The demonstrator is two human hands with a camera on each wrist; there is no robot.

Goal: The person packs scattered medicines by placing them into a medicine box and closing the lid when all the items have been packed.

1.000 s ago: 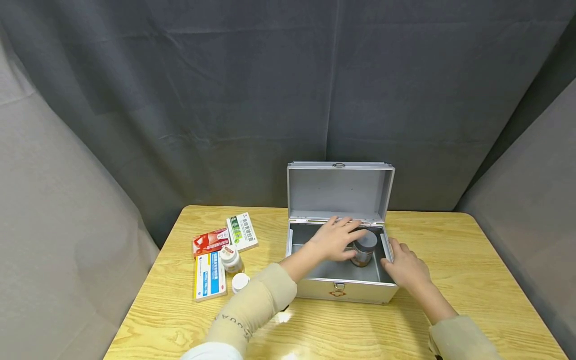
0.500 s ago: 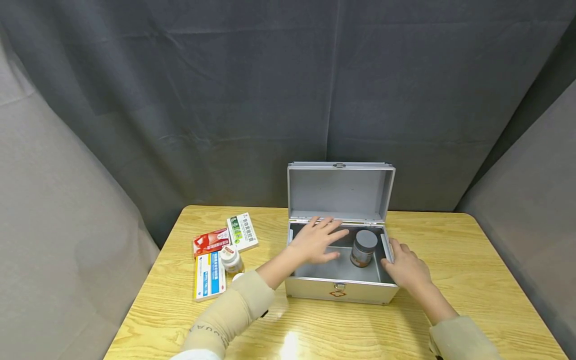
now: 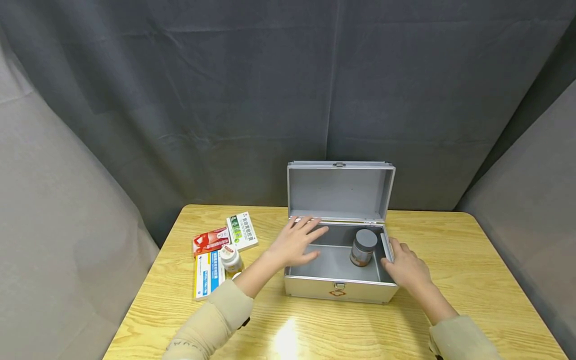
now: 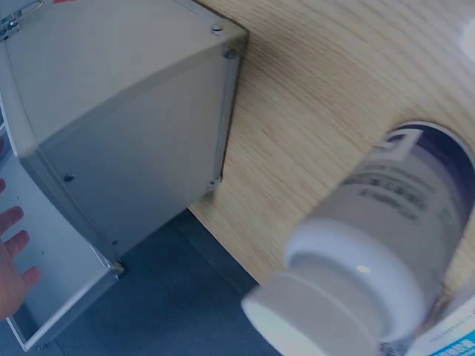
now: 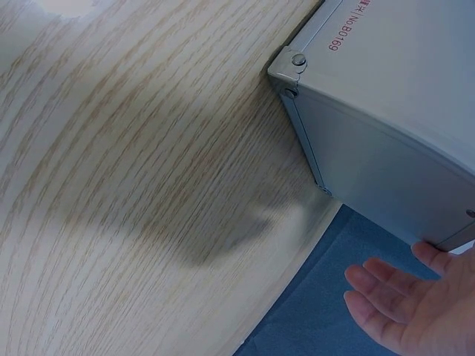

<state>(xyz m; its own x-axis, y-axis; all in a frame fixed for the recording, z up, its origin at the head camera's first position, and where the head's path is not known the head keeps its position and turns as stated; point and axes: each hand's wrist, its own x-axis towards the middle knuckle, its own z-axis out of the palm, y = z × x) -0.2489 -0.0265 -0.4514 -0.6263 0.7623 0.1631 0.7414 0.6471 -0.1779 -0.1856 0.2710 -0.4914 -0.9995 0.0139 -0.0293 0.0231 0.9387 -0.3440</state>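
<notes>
An aluminium medicine box [image 3: 315, 288] with a red emblem on its front stands with its lid [image 3: 339, 192] raised. Inside, towards the right, a jar [image 3: 362, 248] with a grey lid is upright. My left hand [image 3: 293, 246] hovers over the box's left side with fingers spread and nothing held. In the left wrist view its fingertips [image 4: 16, 241] appear in front of the raised lid. My right hand [image 3: 407, 265] holds the box's right rim, thumb over the edge and fingers outside. The right wrist view shows its other fingers [image 5: 378, 289] loose, off the side wall.
Left of the box lie a red carton [image 3: 211, 241], a green-and-white carton [image 3: 242, 231] and a blue-and-white carton [image 3: 209, 275]. A white pill bottle [image 3: 231, 259] stands beside them; another white cap [image 3: 237, 275] is mostly hidden by my left sleeve. Grey curtains surround the table [image 3: 454, 280].
My left hand has moved left, away from the jar, to the box's left side, its fingers staying spread. The jar stays in the box. My right hand has not moved.
</notes>
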